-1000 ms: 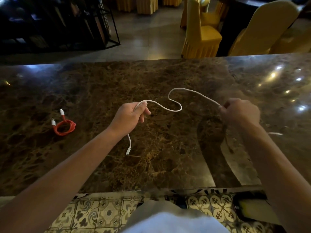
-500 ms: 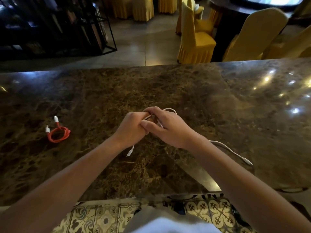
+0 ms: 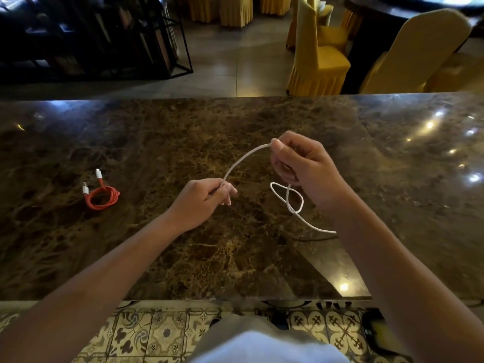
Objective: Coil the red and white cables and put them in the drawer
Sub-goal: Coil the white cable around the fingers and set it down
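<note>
Both hands are up over the dark marble table (image 3: 157, 258), and the white cable (image 3: 243, 158) runs between them. The left hand (image 3: 201, 200) has its fingers curled around one part of the cable, knuckles up, just above the tabletop. From there the cable arcs up and to the right into the right hand (image 3: 301, 166), which sits higher and pinches it between thumb and forefinger, the other fingers folded in. Below the right hand a small loop of the same cable hangs and crosses over itself, then the rest trails off along the table and disappears behind the right forearm. Its far end cannot be seen.

Over on the left side of the table, well apart from the hands, the red cable (image 3: 103, 196) lies flat in a neat coil, its two white plugs sticking out at the top left. Beyond the table's far edge stand chairs in yellow covers (image 3: 317, 58).
</note>
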`<state>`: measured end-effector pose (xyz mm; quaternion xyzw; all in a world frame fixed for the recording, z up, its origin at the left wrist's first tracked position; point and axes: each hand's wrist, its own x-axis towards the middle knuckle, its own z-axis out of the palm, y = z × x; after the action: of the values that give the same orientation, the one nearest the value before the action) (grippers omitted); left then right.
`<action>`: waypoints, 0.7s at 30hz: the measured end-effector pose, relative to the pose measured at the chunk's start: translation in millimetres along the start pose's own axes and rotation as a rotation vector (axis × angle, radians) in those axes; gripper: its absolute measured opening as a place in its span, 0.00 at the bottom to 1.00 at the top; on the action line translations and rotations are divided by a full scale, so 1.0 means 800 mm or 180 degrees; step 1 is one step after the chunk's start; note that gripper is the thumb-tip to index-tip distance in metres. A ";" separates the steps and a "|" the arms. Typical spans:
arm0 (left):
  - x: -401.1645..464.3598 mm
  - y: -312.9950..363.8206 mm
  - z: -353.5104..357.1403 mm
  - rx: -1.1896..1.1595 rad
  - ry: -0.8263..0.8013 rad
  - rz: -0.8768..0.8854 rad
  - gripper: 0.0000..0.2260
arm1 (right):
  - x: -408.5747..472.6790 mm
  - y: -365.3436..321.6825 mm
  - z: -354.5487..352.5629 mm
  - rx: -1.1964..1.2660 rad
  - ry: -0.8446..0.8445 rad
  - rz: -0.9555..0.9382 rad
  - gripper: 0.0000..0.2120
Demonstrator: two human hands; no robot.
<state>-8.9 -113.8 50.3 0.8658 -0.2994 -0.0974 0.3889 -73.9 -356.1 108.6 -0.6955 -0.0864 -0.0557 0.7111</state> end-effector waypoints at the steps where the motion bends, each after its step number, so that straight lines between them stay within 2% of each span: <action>1: 0.000 -0.001 -0.001 0.0019 -0.0017 -0.0016 0.13 | 0.000 0.001 -0.004 -0.0027 0.0075 0.0056 0.13; 3: -0.001 0.000 -0.003 -0.0021 -0.0047 -0.0045 0.14 | 0.004 0.009 -0.011 -0.0317 0.0317 0.0262 0.12; 4: -0.002 0.001 -0.004 -0.0096 -0.0070 -0.0060 0.14 | 0.007 0.012 -0.016 -0.0886 0.0475 0.0430 0.10; 5: -0.003 0.004 -0.004 -0.0184 -0.0117 -0.0074 0.14 | 0.008 0.016 -0.020 -0.1783 0.0609 0.0602 0.09; 6: -0.003 0.007 -0.003 -0.0259 -0.0191 -0.0086 0.14 | 0.006 0.016 -0.019 -0.2760 0.0710 0.0690 0.15; 7: -0.002 0.011 -0.002 -0.0296 -0.0292 -0.0092 0.14 | 0.002 0.014 -0.014 -0.3430 0.0767 0.0530 0.21; 8: -0.001 0.016 0.000 -0.0287 -0.0402 -0.0097 0.14 | -0.004 0.009 -0.004 -0.3722 0.0754 0.0157 0.25; 10: 0.001 0.025 0.006 -0.0112 -0.0570 -0.0042 0.14 | -0.012 0.001 0.021 -0.3662 0.0289 -0.0569 0.25; 11: 0.002 0.028 0.009 0.0046 -0.0593 0.0014 0.14 | -0.014 -0.001 0.033 -0.3529 -0.0109 -0.0624 0.23; 13: 0.004 0.035 0.012 0.0302 -0.0427 0.0083 0.12 | -0.013 -0.002 0.052 -0.3374 -0.0760 0.0101 0.21; 14: 0.005 0.038 0.012 0.0269 -0.0278 0.0107 0.12 | -0.011 0.001 0.055 -0.3494 -0.0857 0.0484 0.21; 15: 0.005 0.041 0.009 0.0135 -0.0143 0.0099 0.12 | -0.008 0.003 0.055 -0.3674 -0.0816 0.0680 0.20; 17: 0.005 0.045 -0.001 -0.0206 -0.0107 -0.0020 0.10 | -0.008 0.006 0.050 -0.3569 -0.0633 0.0648 0.18; 19: 0.003 0.044 -0.014 -0.0797 -0.0611 -0.0293 0.09 | -0.010 0.007 0.042 -0.2812 -0.0605 0.0480 0.19; 21: 0.000 0.038 -0.023 -0.1461 -0.1397 -0.0539 0.13 | -0.014 0.004 0.030 -0.2057 -0.0858 0.0340 0.18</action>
<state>-15.1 -118.1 85.3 0.7358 -0.2732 -0.3787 0.4905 -85.3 -332.8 103.6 -0.8892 -0.1209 0.0494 0.4384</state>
